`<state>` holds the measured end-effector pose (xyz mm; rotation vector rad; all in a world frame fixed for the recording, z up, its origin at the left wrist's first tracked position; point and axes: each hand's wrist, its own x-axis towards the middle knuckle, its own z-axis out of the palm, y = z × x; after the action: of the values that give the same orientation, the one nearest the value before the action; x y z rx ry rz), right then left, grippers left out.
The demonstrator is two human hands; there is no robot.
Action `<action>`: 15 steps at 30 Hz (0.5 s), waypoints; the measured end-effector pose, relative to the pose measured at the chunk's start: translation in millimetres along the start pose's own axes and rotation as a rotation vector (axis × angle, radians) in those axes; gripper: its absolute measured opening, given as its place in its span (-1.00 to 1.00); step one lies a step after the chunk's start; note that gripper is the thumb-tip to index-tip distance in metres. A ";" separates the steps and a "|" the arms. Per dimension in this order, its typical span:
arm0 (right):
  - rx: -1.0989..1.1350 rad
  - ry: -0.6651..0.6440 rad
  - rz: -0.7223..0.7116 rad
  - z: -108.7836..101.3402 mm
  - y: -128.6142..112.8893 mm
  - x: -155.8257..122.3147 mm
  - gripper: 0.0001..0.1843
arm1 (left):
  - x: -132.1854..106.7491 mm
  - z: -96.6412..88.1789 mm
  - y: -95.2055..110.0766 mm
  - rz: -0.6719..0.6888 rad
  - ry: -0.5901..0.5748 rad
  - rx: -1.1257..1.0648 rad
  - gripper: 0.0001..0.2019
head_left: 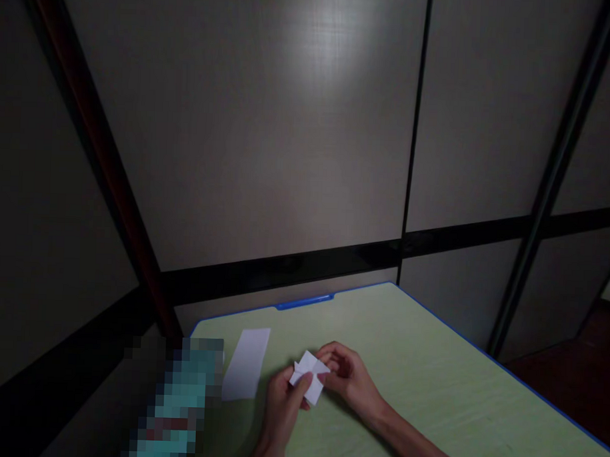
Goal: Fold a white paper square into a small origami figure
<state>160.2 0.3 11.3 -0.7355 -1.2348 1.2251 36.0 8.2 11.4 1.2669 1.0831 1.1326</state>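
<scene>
A small folded piece of white paper (310, 376) is held just above the green table (429, 393). My left hand (285, 398) pinches its lower left side with the thumb on top. My right hand (347, 375) grips its right edge, fingers curled around it. Both hands meet at the paper near the table's near-left part.
A flat white paper strip (246, 364) lies on the table left of my hands. A blurred-out teal object (186, 404) sits at the table's left edge. The table has a blue rim (305, 300) and stands against grey wall panels; dark floor shows at the right.
</scene>
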 end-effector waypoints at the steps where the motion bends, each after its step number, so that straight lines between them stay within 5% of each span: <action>1: -0.025 0.007 -0.003 -0.2 -0.8 -0.4 -0.78 | 0.1 0.0 -0.7 0.003 0.005 -0.006 -0.75; 15: -0.122 0.006 -0.005 -0.6 -7.3 -2.4 -0.93 | -3.5 -1.4 1.3 0.003 -0.020 -0.064 -0.82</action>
<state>163.1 -3.7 17.2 -0.8233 -1.3146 1.1503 34.2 4.9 12.6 1.2280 1.0221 1.1459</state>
